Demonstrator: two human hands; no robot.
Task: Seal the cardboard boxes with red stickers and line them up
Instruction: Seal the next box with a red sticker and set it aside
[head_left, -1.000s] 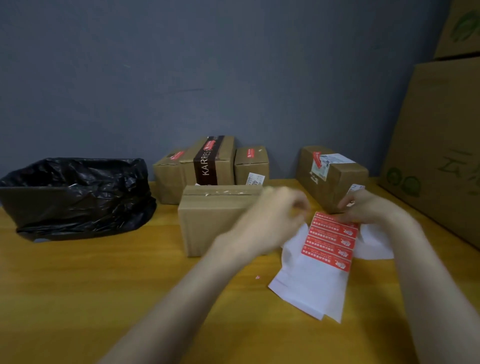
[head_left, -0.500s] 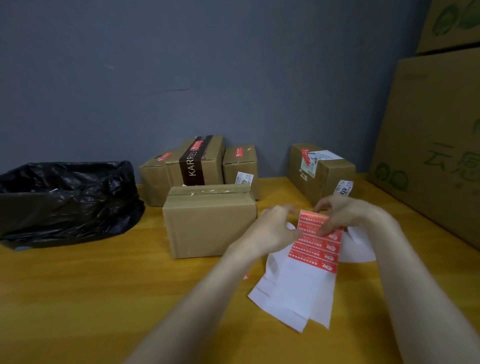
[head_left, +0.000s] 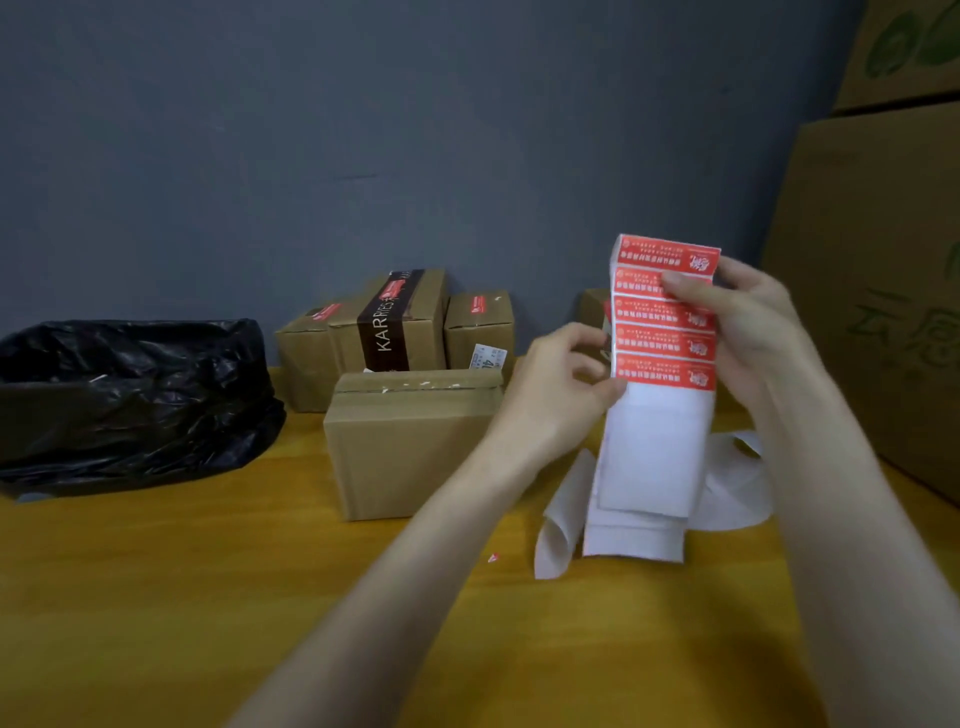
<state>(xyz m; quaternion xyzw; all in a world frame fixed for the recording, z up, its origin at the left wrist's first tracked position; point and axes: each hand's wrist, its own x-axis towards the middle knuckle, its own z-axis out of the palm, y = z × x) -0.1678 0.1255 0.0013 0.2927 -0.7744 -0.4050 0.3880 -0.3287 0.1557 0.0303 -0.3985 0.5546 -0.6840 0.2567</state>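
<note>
My right hand (head_left: 748, 332) holds up a white backing strip of red stickers (head_left: 662, 312), thumb across its front. My left hand (head_left: 563, 384) pinches the strip's left edge at the lowest red sticker. The strip's bare white tail hangs down to the table. A plain cardboard box (head_left: 410, 441) with no sticker stands just left of my left hand. Behind it, against the wall, stand three boxes, each with a red sticker on top: a left one (head_left: 306, 358), a middle one with a dark tape band (head_left: 400, 322), and a right one (head_left: 478, 327). Another box (head_left: 595, 309) is mostly hidden behind the strip.
A bin lined with a black plastic bag (head_left: 130, 395) sits at the left on the wooden table (head_left: 208, 597). Loose white backing paper (head_left: 732, 488) lies under the strip. Large cardboard cartons (head_left: 872, 291) stand at the right edge. A grey wall is behind.
Both hands have lifted the sticker strip off the table and turned it upright in front of me. The boxes have not moved.
</note>
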